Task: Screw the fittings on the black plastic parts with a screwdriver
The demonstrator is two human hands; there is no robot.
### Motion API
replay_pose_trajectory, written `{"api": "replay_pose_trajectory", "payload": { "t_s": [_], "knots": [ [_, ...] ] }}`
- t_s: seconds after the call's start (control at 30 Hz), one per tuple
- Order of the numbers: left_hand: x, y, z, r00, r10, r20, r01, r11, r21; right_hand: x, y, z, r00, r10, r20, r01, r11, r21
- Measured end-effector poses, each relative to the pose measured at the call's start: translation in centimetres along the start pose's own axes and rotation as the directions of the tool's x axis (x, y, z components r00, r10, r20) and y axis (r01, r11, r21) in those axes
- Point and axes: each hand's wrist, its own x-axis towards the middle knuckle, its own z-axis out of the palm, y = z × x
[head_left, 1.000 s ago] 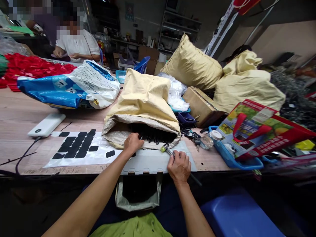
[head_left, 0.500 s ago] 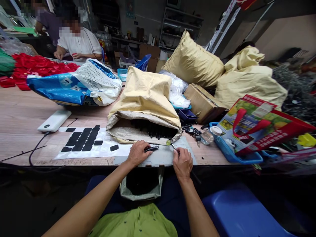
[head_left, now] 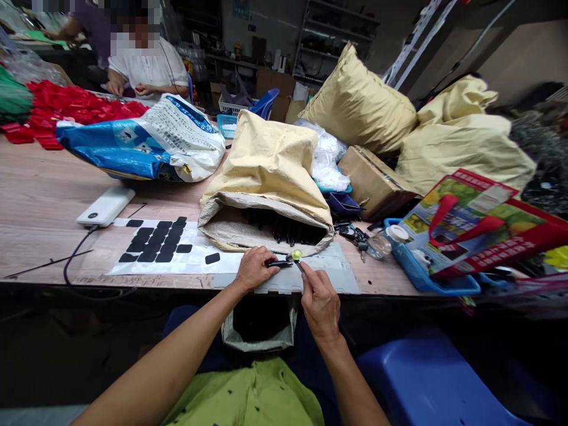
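Note:
My left hand [head_left: 254, 269] is closed around a slim black part [head_left: 279, 263] just over the grey board [head_left: 331, 269]. What exactly the part is cannot be made out. In my right hand [head_left: 320, 300] is a small hammer [head_left: 297, 256] with a yellow-green tip and a metal shank. Its head is at the far end of the black part; whether they touch is unclear. Just beyond both hands gapes the mouth of a cream woven sack [head_left: 266, 222], with many black parts inside. Below the table edge, an open bag [head_left: 258, 343] hangs near my lap.
Black rounded pads [head_left: 153, 241] lie on a white sheet at left, beside a white power bank [head_left: 106, 207] with a cable. A blue tray [head_left: 412, 269] holding a red shopping bag [head_left: 483, 225] stands right. Full sacks [head_left: 361, 106] rise behind. A person [head_left: 148, 68] sits across the table.
My right hand has shifted left and turned, bringing the hammer's head from the sack's edge to the black part's end. My left hand keeps its hold. The view has shifted slightly.

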Motion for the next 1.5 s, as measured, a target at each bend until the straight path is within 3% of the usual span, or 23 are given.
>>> {"api": "replay_pose_trajectory", "payload": {
  "t_s": [0.17, 0.33, 0.53, 0.73, 0.87, 1.0, 1.2, 1.4, 1.5],
  "knots": [
    [0.0, 0.1, 0.1, 1.000, -0.018, -0.007, 0.018, 1.000, 0.000, 0.2, -0.1, 0.5, 0.998, -0.034, 0.043, 0.038, 0.994, -0.101],
    [0.0, 0.2, 0.0, 1.000, -0.015, -0.013, 0.015, 1.000, -0.002, 0.4, -1.0, 0.4, 0.999, -0.051, 0.019, 0.051, 0.998, -0.042],
    [0.0, 0.4, -0.3, 1.000, 0.003, -0.011, -0.003, 1.000, 0.003, 0.4, -1.8, 0.9, 0.993, -0.079, 0.088, 0.084, 0.995, -0.052],
    [-0.1, 0.4, -0.5, 1.000, 0.000, -0.007, 0.000, 0.999, -0.036, 2.0, 2.0, -0.8, 0.993, 0.061, -0.099, -0.078, 0.981, -0.178],
    [-0.2, 0.3, -0.5, 1.000, 0.001, -0.003, -0.001, 0.997, -0.079, 2.4, 5.8, -0.6, 0.992, 0.066, -0.107, -0.097, 0.943, -0.317],
    [-0.2, 0.2, -0.5, 1.000, 0.006, -0.024, -0.009, 0.996, -0.092, 2.0, 7.3, 0.4, 0.991, 0.060, -0.123, -0.101, 0.924, -0.369],
    [-0.4, 0.4, -0.4, 0.999, 0.021, -0.045, -0.022, 0.999, -0.030, 2.1, 5.2, 0.3, 0.991, 0.048, -0.124, -0.084, 0.947, -0.310],
    [-0.4, 0.8, -0.5, 0.999, 0.014, -0.051, -0.015, 1.000, -0.016, 3.2, 2.0, 1.5, 0.994, -0.105, 0.042, 0.107, 0.993, -0.045],
    [-0.4, 0.8, -0.5, 0.998, 0.013, -0.055, -0.015, 1.000, -0.022, 3.7, 1.0, 2.8, 0.979, -0.174, 0.110, 0.175, 0.985, -0.001]
  ]
}}
